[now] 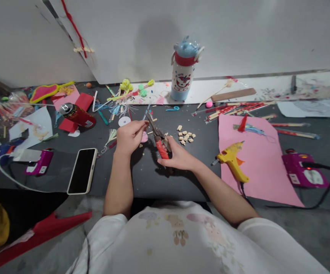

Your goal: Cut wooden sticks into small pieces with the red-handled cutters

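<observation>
My right hand [178,155] is wrapped round the red-handled pliers [162,147], whose metal jaws point up and left toward my other hand. My left hand [129,136] is closed in a pinch close beside the jaw tips. Whatever lies between its fingertips is too small to make out. Just right of the pliers, a loose cluster of short cut wooden pieces [185,136] lies on the dark table [150,182]. A pink round thing [144,137] shows partly between my hands, and a white disc [124,121] lies behind my left hand.
A phone [82,171] and a red drink can [80,115] are at left. A water bottle [183,72] stands against the wall. On the right, a yellow glue gun [233,160] rests on pink paper [263,167], near a purple power socket [303,171] and wrapped sticks [236,108].
</observation>
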`<state>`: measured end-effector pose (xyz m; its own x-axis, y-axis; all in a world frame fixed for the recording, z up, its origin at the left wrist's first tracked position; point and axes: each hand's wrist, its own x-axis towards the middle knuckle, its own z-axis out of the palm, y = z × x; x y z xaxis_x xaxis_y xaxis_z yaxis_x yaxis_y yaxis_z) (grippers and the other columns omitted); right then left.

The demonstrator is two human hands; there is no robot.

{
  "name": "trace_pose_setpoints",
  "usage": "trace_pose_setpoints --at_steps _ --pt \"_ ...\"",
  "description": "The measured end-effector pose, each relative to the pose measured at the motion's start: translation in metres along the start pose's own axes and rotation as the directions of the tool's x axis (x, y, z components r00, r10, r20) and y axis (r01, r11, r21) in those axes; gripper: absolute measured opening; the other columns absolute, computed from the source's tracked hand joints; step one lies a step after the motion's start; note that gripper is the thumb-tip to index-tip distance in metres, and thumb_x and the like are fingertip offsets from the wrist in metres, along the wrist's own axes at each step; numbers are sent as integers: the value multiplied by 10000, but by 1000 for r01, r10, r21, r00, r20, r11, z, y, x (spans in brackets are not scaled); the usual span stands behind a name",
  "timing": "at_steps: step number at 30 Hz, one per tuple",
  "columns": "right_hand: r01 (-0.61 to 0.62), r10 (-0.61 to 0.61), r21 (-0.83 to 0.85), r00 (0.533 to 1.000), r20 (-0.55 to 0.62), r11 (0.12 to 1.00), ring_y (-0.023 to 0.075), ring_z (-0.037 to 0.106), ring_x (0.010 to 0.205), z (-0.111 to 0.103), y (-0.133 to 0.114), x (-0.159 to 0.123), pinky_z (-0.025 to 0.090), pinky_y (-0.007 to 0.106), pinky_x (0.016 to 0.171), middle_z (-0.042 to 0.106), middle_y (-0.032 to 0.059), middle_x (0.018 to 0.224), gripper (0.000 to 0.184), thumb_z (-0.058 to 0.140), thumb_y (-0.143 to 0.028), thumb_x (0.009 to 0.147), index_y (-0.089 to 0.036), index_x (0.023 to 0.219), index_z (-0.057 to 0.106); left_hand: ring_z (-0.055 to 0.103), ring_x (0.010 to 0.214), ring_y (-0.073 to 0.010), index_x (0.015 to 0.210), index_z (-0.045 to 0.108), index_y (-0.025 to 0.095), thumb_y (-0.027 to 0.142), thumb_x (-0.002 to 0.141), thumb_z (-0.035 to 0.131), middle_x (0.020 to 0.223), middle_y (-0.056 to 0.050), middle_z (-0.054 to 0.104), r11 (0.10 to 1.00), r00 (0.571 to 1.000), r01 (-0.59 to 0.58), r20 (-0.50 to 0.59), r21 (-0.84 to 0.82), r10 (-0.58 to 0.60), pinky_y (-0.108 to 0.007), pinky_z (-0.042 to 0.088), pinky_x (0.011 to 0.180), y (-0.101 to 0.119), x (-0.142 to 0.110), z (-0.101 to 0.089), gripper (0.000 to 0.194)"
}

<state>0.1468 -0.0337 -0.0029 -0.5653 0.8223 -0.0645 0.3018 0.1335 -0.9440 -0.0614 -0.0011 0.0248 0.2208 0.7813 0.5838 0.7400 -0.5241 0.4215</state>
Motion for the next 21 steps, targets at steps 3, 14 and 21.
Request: trace_pose_setpoints --at_steps 3,14,21 --pt "-18 18 -20 1000 20 1000 147 507 793 -1 -2 -1 439 317 755 512 39 944 638 676 -433 678 -161 1166 368 645 721 -120 899 691 173 210 875 502 757 -32 703 1000 999 20 44 -18 -19 -215 464 676 0 1 -4 194" --pt "-146 151 85 987 -52 986 135 492 680 1 0 4 381 274 628 531 -10 796 487 630 -508 694 -176 982 421 601 923 -192 919 644 182 314 880 496 941 -80 674 969 998 -7 -54 247 21 -336 416 850 10 2 15 202" --pt "-151 187 214 969 -161 965 163 513 743 8 12 12 417 325 701 548 22 857 480 620 -517 665 -178 961 453 595 673 -138 857 599 171 448 803 575 749 -32 647 947 957 259 180 -191 -226 -265 463 631 35 -1 33 283"
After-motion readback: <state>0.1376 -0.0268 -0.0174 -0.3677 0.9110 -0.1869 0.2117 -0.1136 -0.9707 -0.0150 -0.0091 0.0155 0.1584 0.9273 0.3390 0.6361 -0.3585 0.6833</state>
